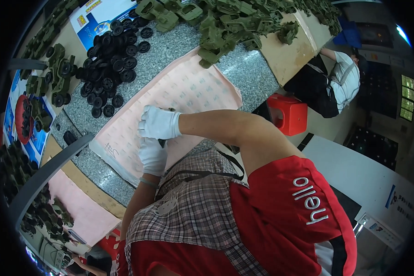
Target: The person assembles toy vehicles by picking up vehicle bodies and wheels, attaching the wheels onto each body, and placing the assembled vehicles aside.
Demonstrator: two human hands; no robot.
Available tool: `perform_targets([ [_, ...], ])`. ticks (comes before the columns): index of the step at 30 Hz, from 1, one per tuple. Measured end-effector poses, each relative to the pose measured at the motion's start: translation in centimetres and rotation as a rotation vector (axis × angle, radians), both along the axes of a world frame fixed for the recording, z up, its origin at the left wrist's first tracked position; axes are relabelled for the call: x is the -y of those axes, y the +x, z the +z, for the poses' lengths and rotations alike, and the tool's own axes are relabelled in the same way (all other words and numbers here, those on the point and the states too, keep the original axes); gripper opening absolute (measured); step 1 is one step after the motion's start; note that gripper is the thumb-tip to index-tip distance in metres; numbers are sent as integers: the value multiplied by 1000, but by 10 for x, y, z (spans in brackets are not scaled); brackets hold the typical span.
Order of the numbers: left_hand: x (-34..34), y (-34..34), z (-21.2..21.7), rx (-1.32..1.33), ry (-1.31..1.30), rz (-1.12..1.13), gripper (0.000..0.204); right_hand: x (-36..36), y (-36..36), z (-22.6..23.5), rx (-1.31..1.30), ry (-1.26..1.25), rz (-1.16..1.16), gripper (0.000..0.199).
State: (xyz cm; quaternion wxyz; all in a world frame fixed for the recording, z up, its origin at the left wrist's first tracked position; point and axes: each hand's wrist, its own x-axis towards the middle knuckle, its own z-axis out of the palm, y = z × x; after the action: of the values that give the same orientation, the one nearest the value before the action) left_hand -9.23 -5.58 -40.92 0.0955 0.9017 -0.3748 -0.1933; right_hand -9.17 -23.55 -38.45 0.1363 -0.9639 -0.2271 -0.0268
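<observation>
Pale pink, the printed sheet (207, 89) lies aslant on a speckled grey tabletop (170, 44), its near edge close to the person's checked apron (193, 204). Over the middle of that sheet, the white-gloved right hand (160, 122) is curled closed about a small dark piece (162, 143), of which only scraps show beside the glove and between the two hands; its full shape is hidden. Just nearer the apron, the white-gloved left hand (152, 157) meets the right one, but its fingertips are covered, so I cannot tell how far they close or whether they grip the piece too. Open room spreads across the sheet to the right of the hands, up to its right edge, with a smaller stretch toward its left corner. Beyond the far edge, a heap of black toy wheels (106, 83) sits across a narrow strip of stone; farther right, olive-green toy vehicle bodies (225, 27) are piled up, the nearest overlapping the sheet's far edge. Well left of the sheet stand wheeled green toy vehicles (60, 76); well to its right, past the table's edge, is a red plastic stool (290, 115).
</observation>
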Motion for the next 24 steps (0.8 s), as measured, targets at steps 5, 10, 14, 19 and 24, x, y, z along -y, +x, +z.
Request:
perform_targets([
  [5,7,2,3,-103,142,102,49,-2,3,2,-73,-21,-34,13],
  [10,1,2,-13,116,-248,57,50,-5,4,-9,-76,-58,-212,15],
  [14,2,6,-1,43,-146,28,51,-8,10,-13,-118,-87,-212,18],
  [19,-9,13,-7,60,-170,-74,53,32,53,-14,197,363,-561,28],
  [24,6,15,2,301,-172,-175,59,128,117,-36,65,17,-803,46],
])
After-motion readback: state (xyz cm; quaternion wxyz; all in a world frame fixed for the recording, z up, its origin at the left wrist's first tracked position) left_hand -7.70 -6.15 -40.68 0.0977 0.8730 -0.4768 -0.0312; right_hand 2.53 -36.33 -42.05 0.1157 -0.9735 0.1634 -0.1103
